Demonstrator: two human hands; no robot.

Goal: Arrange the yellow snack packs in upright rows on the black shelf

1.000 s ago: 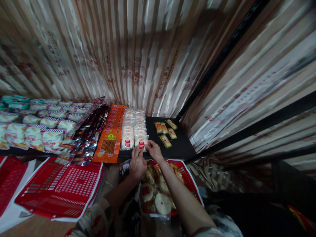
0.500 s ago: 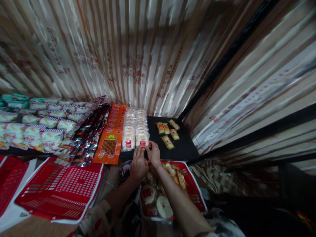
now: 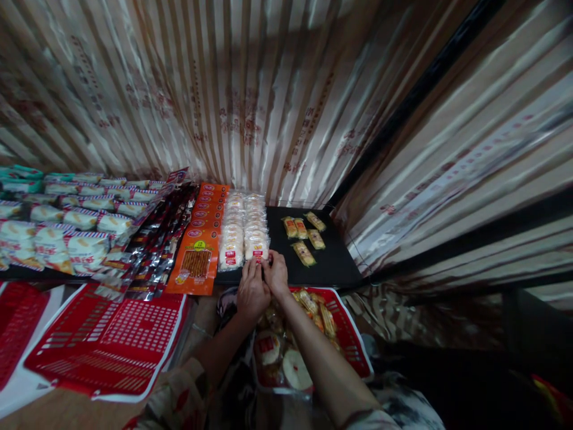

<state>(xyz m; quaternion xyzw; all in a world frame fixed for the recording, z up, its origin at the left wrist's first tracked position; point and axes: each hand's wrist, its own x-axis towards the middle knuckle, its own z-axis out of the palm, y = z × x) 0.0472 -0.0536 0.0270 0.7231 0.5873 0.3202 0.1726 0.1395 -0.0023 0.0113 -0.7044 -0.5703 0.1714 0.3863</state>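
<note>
Clock read from the paired hands as centre, 12 toward the striped curtain (image 3: 250, 119). Both hands close together at the near edge of the black table (image 3: 333, 263).

Left hand (image 3: 253, 292): back upward, fingers pointing to 12, tips at the near end of the front cracker pack (image 3: 256, 247). Right hand (image 3: 276, 276): thumb and fingers bent, tips at the near right corner of the same pack. Grip, either side: cannot tell whether closed on the pack or only touching; fingertip contact partly hidden.

Front cracker pack: just beyond the fingers at 12, red label toward the hands, nearest in a row of clear-wrapped round white crackers. Matching left cracker row (image 3: 231, 239) at 11, just beside.

At 10: orange snack packets (image 3: 192, 263), overhanging the near table edge. Past these, toward 9: dark foil packets (image 3: 156, 245), then white striped-top bags (image 3: 85, 242). At 2: five small yellow-wrapped cakes (image 3: 304, 254), three close together.

Below table level, between 4 and 5: red basket (image 3: 353, 343), white-rimmed, holding more wrapped snacks, partly behind the right forearm. Between 8 and 9: second red basket (image 3: 134, 334), tilted.
</note>
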